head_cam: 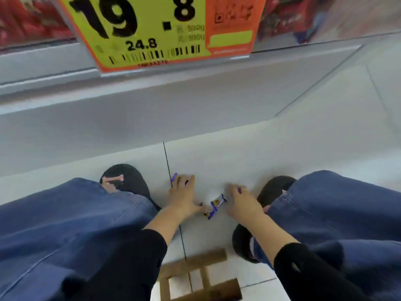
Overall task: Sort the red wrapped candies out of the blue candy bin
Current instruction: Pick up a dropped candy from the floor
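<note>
— Where was the loose candy?

— Lay on the white floor tile, a blue-wrapped candy between the two hands, tilted, one end up toward the right hand, the other down toward the left.

— Touched by either?

— Met at its lower end by the left hand's thumb, or nearly so; too blurred to say pinched. Sat just beside the right hand, apart from its palm.

— And the grips?

— Left: pressed down toward the tile, fingers curled over something purple-blue, a wrapper end sticking out past the fingertips. Right: knuckles up, fingers bent downward, a speck of purple showing at them; could not tell whether anything was truly held.

— Around them?

— Crouched in blue jeans, black sleeves, black shoes either side. Yellow price sign above on the shelf edge, red packs behind. Cardboard piece on the floor near the bottom.
</note>
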`<state>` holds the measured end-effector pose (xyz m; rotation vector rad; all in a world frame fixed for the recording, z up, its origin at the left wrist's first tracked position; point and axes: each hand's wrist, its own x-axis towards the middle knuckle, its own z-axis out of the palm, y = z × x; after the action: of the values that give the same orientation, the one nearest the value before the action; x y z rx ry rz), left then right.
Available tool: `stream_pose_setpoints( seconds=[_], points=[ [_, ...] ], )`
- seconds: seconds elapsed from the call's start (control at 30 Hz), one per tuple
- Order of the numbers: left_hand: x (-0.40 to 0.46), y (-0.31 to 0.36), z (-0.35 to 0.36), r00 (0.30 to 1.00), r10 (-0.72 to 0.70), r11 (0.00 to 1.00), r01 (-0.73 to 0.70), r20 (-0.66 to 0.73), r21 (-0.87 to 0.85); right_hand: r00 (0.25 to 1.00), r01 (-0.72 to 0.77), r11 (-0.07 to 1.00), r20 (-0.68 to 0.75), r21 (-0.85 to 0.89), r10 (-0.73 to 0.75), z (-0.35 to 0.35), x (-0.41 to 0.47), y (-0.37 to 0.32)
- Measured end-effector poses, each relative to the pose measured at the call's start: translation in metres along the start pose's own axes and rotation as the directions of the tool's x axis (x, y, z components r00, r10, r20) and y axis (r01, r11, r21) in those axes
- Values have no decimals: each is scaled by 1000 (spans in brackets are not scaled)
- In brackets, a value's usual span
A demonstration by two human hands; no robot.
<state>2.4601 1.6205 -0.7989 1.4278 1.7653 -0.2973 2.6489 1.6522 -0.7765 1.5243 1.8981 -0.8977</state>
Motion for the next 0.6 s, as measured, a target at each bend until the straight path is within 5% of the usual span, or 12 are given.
stream_pose_setpoints(
  seconds=[0.23, 0.47, 0.6],
  points=[
    [-21, 12, 45, 975, 197, 979, -190, -99, 74, 992, 125, 992, -19, -32, -126, 29, 15, -14],
    [-22, 6, 60, 970, 171, 985, -161, -175, 68, 981, 188, 981, -50, -44, -190, 44, 20, -21],
    [-19, 10, 66, 975, 84, 991, -104, -204, -88, 985, 163, 984, -62, 66, -159, 47, 17, -29]
  ],
)
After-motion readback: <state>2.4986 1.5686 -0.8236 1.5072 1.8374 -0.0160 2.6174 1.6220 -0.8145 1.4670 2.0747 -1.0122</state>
